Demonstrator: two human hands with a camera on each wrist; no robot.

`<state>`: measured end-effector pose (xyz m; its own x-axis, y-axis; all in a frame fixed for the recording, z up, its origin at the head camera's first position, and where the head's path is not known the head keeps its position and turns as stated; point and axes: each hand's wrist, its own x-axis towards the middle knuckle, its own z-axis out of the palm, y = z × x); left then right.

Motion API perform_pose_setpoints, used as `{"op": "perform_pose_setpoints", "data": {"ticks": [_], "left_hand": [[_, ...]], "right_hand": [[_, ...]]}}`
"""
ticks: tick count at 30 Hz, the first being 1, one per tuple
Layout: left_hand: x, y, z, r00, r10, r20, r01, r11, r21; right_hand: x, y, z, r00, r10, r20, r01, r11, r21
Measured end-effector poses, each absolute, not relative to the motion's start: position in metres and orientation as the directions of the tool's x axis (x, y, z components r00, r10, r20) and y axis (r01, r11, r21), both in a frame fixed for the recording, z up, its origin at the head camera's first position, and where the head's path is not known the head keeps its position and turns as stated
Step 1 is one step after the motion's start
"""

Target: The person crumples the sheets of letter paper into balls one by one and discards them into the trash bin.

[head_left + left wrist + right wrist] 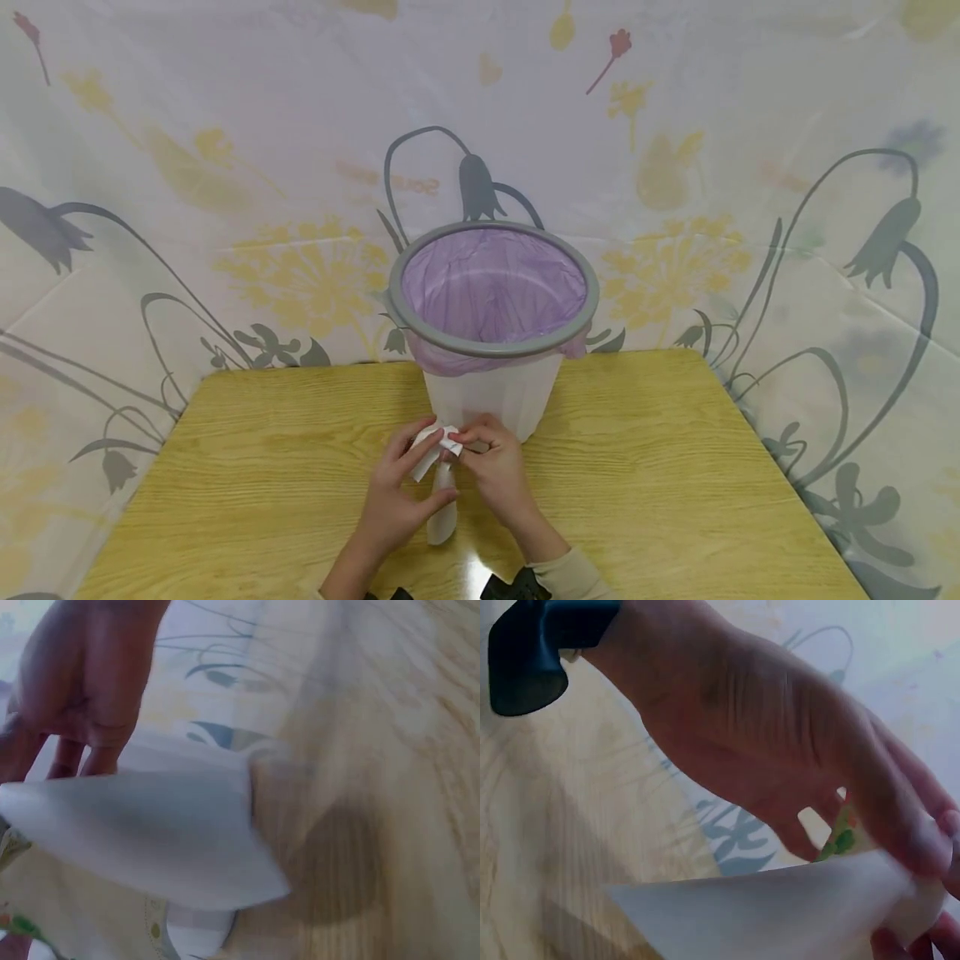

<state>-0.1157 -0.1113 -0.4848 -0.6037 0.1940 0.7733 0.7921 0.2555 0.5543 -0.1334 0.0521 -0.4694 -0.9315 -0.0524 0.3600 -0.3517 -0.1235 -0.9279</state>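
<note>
In the head view, my left hand (397, 483) and right hand (498, 467) meet low in front of the bin, pinching a small crumpled-looking white paper piece (427, 454) between their fingertips. Below the fingers a long white piece with a rounded end (442, 512) reaches toward me. Seen from the left wrist, a stiff, curved white sheet (142, 832) spreads under my hand (90, 682), with a cream, dotted surface (82, 892) behind it. From the right wrist, my fingers (922, 844) are at the white sheet (772, 907), beside a green-and-red print (845, 838).
A white bin with a grey rim (397, 312) stands at the back of the wooden table (675, 483). Purple bag lining (495, 292) covers its inside. Behind and beside the table hangs a flower-printed cloth (300, 125). A black strap or mount (547, 652) sits on my right wrist.
</note>
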Motion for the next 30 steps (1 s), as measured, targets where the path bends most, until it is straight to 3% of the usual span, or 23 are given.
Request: {"op": "perform_pose_setpoints", "data": {"ticks": [4,8,13,23,30], "left_hand": [[-0.117,-0.109,-0.489,-0.589,0.196,0.784,0.777,0.402,0.484],[-0.116,-0.112,-0.488,-0.615,0.188,0.766,0.751,0.434,0.497],[-0.119,-0.115,-0.485,-0.586,0.162,0.794,0.749,0.481,0.455],[-0.120,-0.118,-0.481,-0.586,0.155,0.795,0.740,0.501,0.448],[-0.124,-0.121,-0.478,-0.525,0.180,0.832,0.776,0.503,0.381]], "right_hand": [[-0.131,0.050,-0.471,-0.946,-0.008,0.323,-0.318,-0.154,-0.936],[-0.128,0.048,-0.472,-0.961,-0.007,0.277,-0.270,-0.196,-0.943],[-0.127,0.050,-0.472,-0.960,-0.014,0.281,-0.274,-0.173,-0.946],[-0.128,0.054,-0.472,-0.952,-0.068,0.297,-0.286,-0.143,-0.948],[-0.129,0.064,-0.469,-0.919,-0.195,0.342,-0.322,-0.127,-0.938]]}}
